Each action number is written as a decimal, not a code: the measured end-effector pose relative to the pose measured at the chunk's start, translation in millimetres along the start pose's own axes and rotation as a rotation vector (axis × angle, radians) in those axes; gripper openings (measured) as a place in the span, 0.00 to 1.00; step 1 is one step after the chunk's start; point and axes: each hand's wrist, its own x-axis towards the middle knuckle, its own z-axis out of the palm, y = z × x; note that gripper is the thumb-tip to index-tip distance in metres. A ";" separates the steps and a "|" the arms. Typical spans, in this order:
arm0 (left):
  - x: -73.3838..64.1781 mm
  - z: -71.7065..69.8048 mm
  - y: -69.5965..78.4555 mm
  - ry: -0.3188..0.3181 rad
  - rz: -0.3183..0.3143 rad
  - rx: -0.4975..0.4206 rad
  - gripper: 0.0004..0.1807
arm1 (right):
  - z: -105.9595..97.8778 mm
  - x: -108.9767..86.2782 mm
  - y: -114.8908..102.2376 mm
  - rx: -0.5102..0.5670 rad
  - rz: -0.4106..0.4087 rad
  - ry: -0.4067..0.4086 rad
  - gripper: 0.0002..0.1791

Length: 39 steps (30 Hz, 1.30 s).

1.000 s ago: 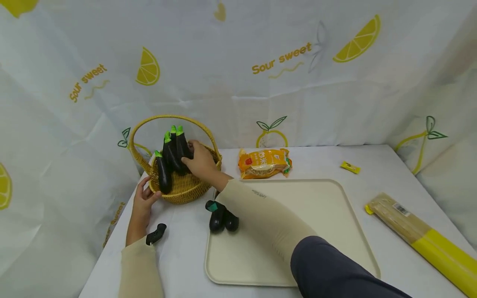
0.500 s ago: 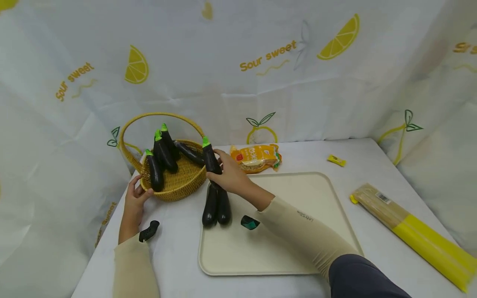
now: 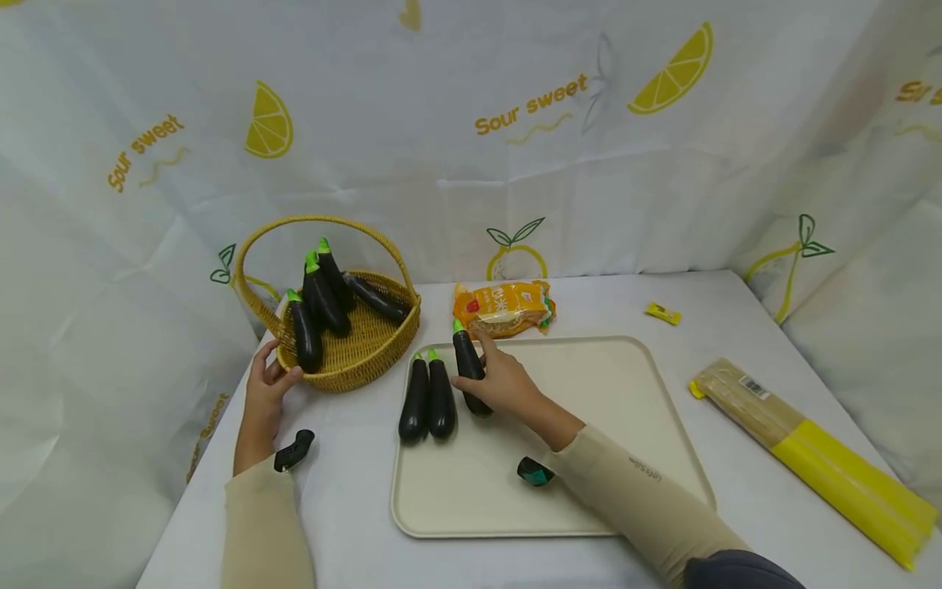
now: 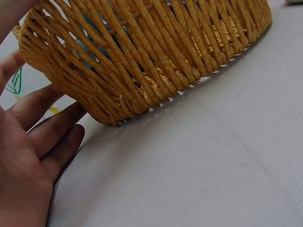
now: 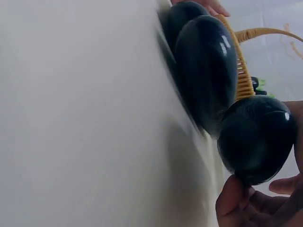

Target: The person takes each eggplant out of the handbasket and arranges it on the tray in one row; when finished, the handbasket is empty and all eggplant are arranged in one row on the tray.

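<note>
Wicker basket holds four eggplants; left hand, fingers loosely curved, grips its side. Right hand, thumb and fingers pinching, holds one eggplant over tray, near two more eggplants.

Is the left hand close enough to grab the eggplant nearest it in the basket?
Probably yes: the left hand touches the wicker basket close to that eggplant. Nothing seems to cover it; only the wicker basket's side stands between.
</note>
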 end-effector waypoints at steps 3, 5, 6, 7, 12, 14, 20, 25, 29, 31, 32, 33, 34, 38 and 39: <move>0.3 0.5 0.5 0.000 0.009 -0.011 0.40 | 6.6 -2.1 6.8 -0.058 0.009 -0.027 0.50; 0.7 0.4 0.1 -0.002 0.015 -0.017 0.40 | 10.2 -2.7 9.1 -0.097 0.010 -0.047 0.49; 0.9 0.4 -0.2 -0.006 0.019 -0.022 0.40 | 12.0 -2.7 10.0 -0.118 0.009 -0.058 0.48; 1.0 0.4 -0.5 -0.007 0.020 -0.027 0.40 | 13.3 -2.8 10.2 -0.132 0.006 -0.066 0.48; 0.8 -0.1 -2.5 0.005 0.013 -0.035 0.39 | 17.1 -2.2 9.1 -0.176 0.015 -0.087 0.43; 1.1 -0.6 -2.9 0.008 0.010 -0.029 0.39 | 16.7 -2.3 7.4 -0.154 0.026 -0.088 0.39; 2.4 -1.3 -2.5 0.004 0.014 -0.028 0.40 | 12.9 -4.4 2.2 -0.081 0.022 -0.104 0.32; 3.1 -1.0 -2.0 0.010 0.006 -0.025 0.39 | 9.6 -4.6 -0.8 -0.096 0.000 -0.101 0.32; 3.4 -1.8 -0.8 0.009 0.016 -0.026 0.40 | 2.3 5.0 -16.7 -0.131 -0.050 -0.079 0.32; 3.7 -2.3 -0.4 0.014 0.023 -0.015 0.40 | -1.3 15.6 -34.4 -0.155 -0.108 -0.077 0.32; 3.8 -2.5 -0.2 0.010 0.027 -0.015 0.40 | -2.1 22.5 -44.6 -0.160 -0.145 -0.078 0.31; 3.7 -2.4 -0.1 0.008 0.029 -0.015 0.40 | -2.3 29.9 -55.4 -0.159 -0.182 -0.083 0.31; 3.8 -2.4 -0.3 0.008 0.028 -0.016 0.40 | -1.8 37.9 -66.6 -0.161 -0.219 -0.087 0.31; 3.2 -0.9 -2.4 0.006 0.018 -0.022 0.40 | 10.1 74.1 -103.7 -0.178 -0.318 -0.104 0.33; 2.7 -0.5 -3.4 0.007 0.017 -0.021 0.40 | 14.7 83.6 -110.6 -0.196 -0.324 -0.104 0.33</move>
